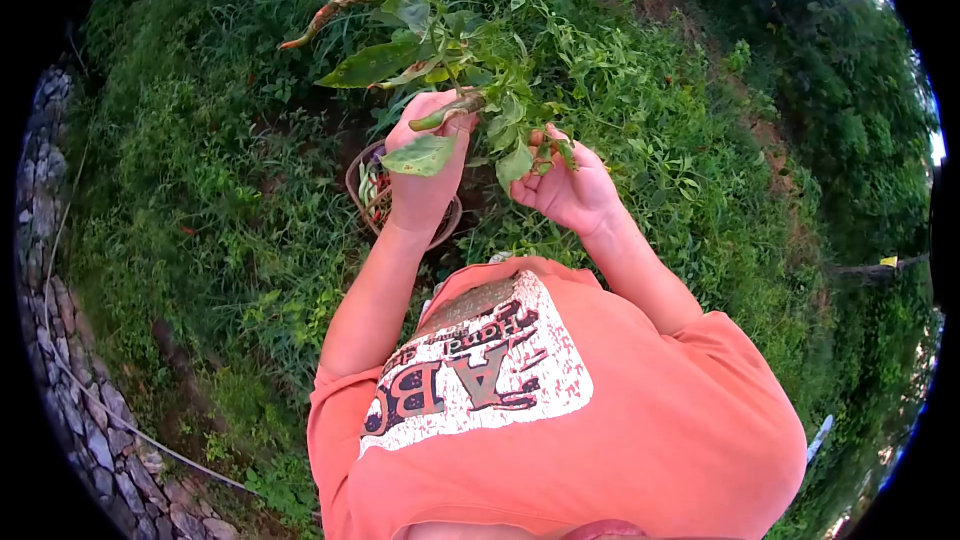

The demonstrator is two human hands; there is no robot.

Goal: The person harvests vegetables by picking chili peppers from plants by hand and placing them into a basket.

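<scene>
A leafy pepper plant (505, 70) stands in front of me, with a long reddish-brown pepper (338, 12) sticking out at its upper left. My left hand (432, 155) is closed among the stems, beside a greenish, browned pepper (445, 112); leaves cover part of its fingers, and what it grips is hidden. My right hand (575, 185) is at the plant's right side, palm partly turned up and fingers curled at small shrivelled leaves (556, 148). Beneath my left forearm, a round basket (355, 185) holds red and green peppers (376, 190), partly hidden by the arm.
Dense green plants (230, 170) surround me. A stone wall (95, 420) curves along the left edge, with a thin hose or rope (150, 440) beside it. A strip of bare soil (775, 150) runs on the right, near a dark post (865, 271) with a yellow piece.
</scene>
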